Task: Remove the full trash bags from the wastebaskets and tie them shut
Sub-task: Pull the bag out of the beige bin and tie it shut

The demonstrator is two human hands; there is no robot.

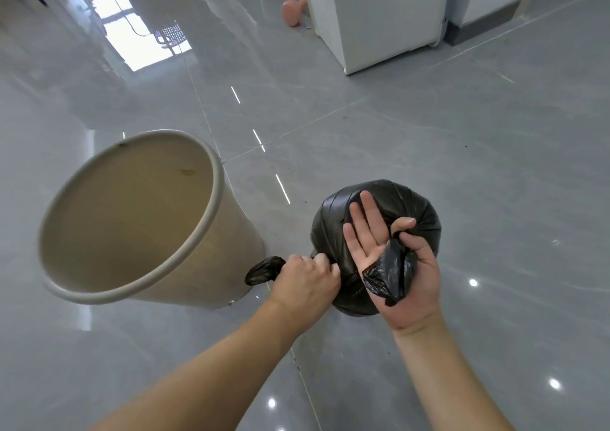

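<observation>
Trash bag (379,212), one, black, bulging, sits on the grey tiled floor (462,166) at lower centre-right of the frame, just right of one beige wastebasket (211,265). Wastebasket stands with its round open mouth toward the camera, no liner inside, a small brown stain on the inner wall; its lower side is just beside the bag, can't tell if they touch. Two bare hands on the bag's top. Left hand (305,282), lower centre, is curled into a fist round one twisted end of the bag, and a short black tail of plastic sticks out to the left of the fist. Right hand (396,265), palm up and facing the camera, has its thumb and forefinger pinching the second twisted end, which lies crumpled across the palm; the other three fingers (368,212) are straight and spread, lying in front of the bag's body. Two forearms come in from the bottom edge. Upper right of the frame: one white cabinet (379,17) standing on the floor. One pinkish-orange object (292,12) lies on the floor just left of the cabinet, too blurred to identify. Upper left: bright window reflection on the glossy tiles. Several small light spots reflected at lower right.
</observation>
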